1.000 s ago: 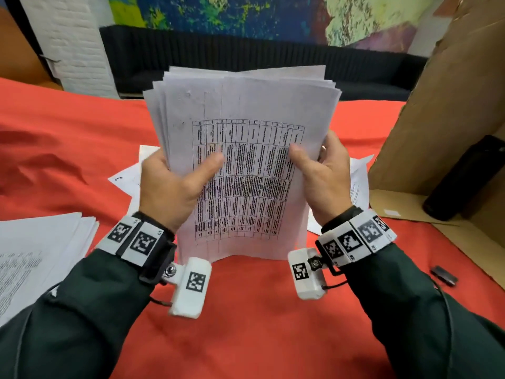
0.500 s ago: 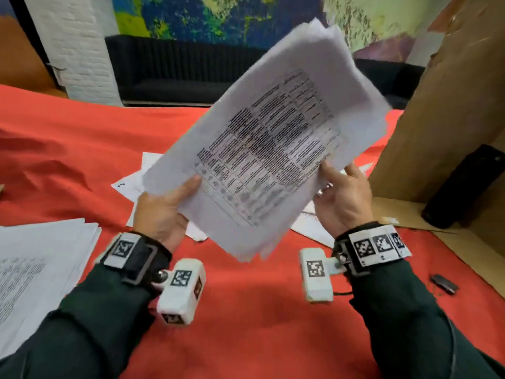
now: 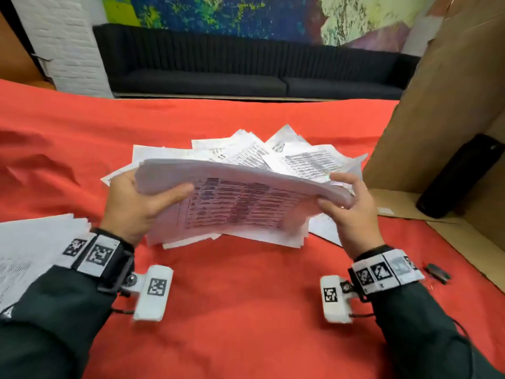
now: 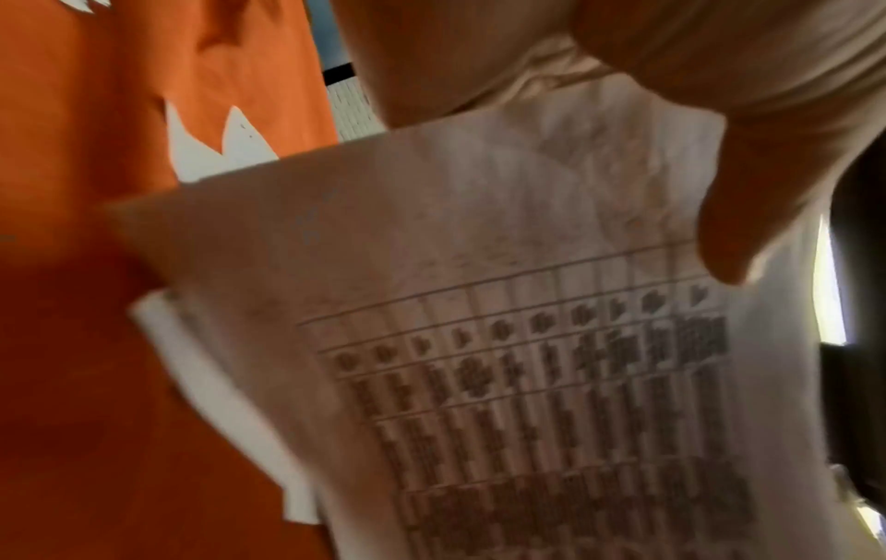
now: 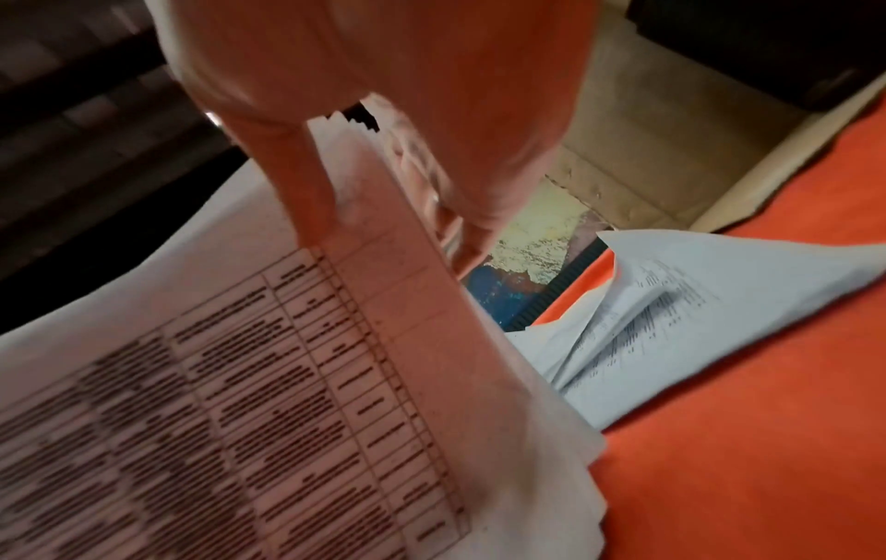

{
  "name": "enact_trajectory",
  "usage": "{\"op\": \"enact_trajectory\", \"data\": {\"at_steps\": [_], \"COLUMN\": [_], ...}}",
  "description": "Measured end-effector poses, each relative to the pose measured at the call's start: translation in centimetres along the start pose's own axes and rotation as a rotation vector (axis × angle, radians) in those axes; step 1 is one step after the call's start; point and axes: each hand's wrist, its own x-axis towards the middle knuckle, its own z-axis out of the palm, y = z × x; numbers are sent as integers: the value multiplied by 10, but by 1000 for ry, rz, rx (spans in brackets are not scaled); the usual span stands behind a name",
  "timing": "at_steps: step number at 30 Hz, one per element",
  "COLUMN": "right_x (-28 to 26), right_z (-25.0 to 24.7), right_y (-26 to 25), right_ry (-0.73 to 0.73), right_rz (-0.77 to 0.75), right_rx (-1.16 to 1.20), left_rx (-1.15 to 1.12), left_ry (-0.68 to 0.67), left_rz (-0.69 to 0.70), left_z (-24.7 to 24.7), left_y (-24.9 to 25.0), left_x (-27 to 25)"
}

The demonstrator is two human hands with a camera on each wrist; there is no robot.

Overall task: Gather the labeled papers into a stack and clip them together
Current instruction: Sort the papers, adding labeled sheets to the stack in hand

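A thick stack of printed papers (image 3: 240, 206) with a table on its top sheet is held between both hands, long side down, low over the red cloth. My left hand (image 3: 136, 206) grips its left end, thumb on top. My right hand (image 3: 347, 206) grips the right end, thumb on the near face and fingers behind. The left wrist view shows the stack of papers (image 4: 527, 341) under my thumb; the right wrist view shows the same stack (image 5: 287, 398) pinched at its edge. Loose printed sheets (image 3: 300, 157) lie scattered behind the stack. A small black clip (image 3: 437, 270) lies at the right.
Another pile of papers (image 3: 32, 247) lies at the left edge of the red tablecloth (image 3: 246, 324). An open cardboard box (image 3: 451, 105) stands at the right with a black cylinder (image 3: 461, 176) inside. A dark sofa runs along the far wall.
The stack has been turned from upright to lying sideways and brought down toward the cloth. Both hands have kept hold of it and moved apart to its ends.
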Motion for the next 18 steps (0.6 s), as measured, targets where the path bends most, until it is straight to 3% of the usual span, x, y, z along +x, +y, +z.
{"op": "enact_trajectory", "data": {"at_steps": [2, 5, 9, 13, 18], "right_x": [2, 11, 12, 4, 1], "right_z": [7, 17, 21, 32, 39], "right_y": [-4, -32, -66, -54, -38], "right_ry": [35, 94, 111, 58, 77], "right_rz": [-35, -130, -252, -247, -223], "right_rx": [-10, 44, 99, -118, -212], "left_rx": [35, 66, 42, -99, 125], "left_ry": [100, 218, 219, 219, 344], "left_rz": [-33, 31, 131, -18, -70], "left_z": [1, 0, -7, -3, 6], "left_y": [-8, 2, 21, 13, 14], "left_x": [-3, 4, 12, 10, 14]}}
